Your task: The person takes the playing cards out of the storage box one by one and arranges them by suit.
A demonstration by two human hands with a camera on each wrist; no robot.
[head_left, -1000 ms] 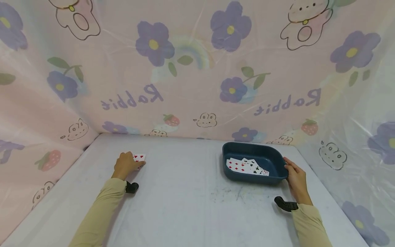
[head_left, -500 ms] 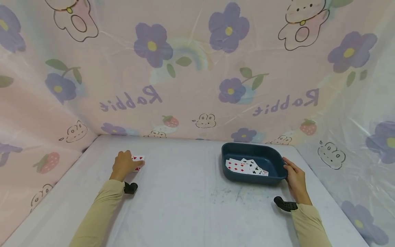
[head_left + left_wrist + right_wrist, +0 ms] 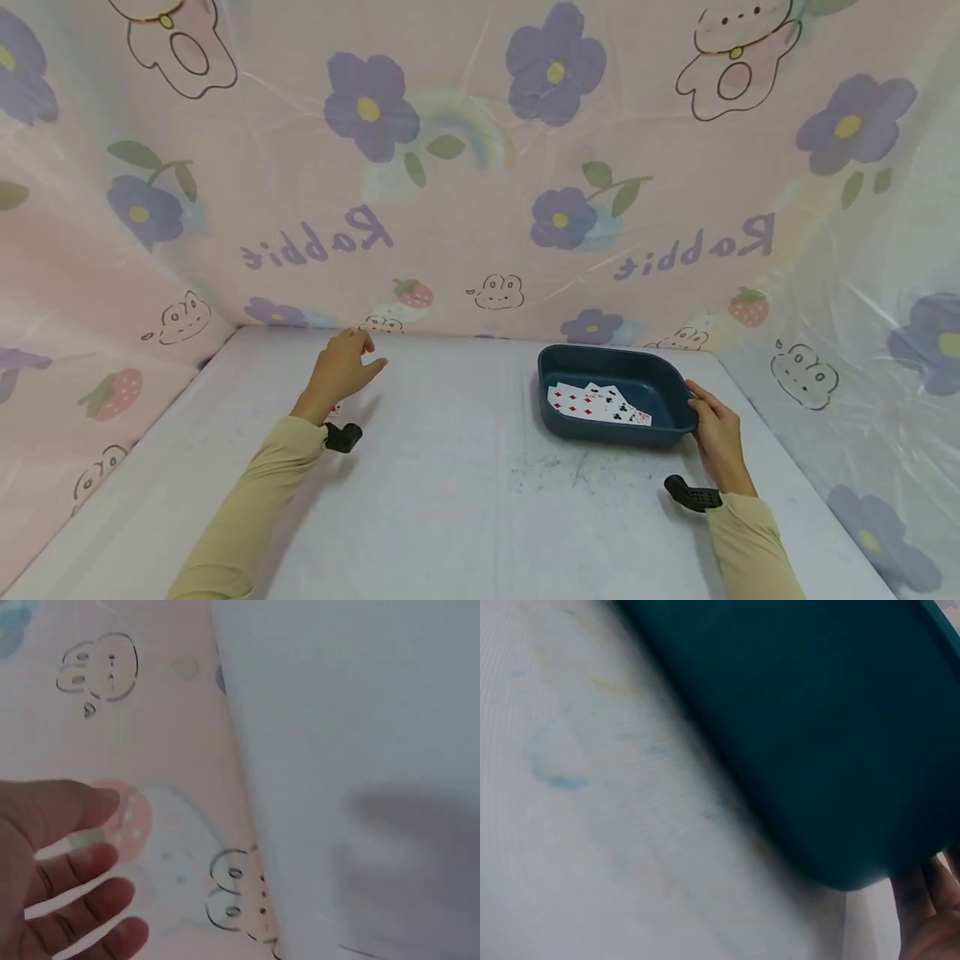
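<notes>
One red-marked card (image 3: 334, 411) lies at left, mostly hidden behind my left hand (image 3: 339, 368), fingers parted and empty, while my right hand (image 3: 717, 437) grips the blue bin (image 3: 585, 430) at right, where an uneven tug could spill its cards (image 3: 581, 402).

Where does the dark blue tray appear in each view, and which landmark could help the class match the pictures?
Head: the dark blue tray is right of centre, with playing cards inside and the right hand at its right end.
Left wrist: not in it.
Right wrist: it fills much of the upper right, with the right hand at the bottom right corner.
Shared landmark: the white tabletop, seen in all three.
</notes>
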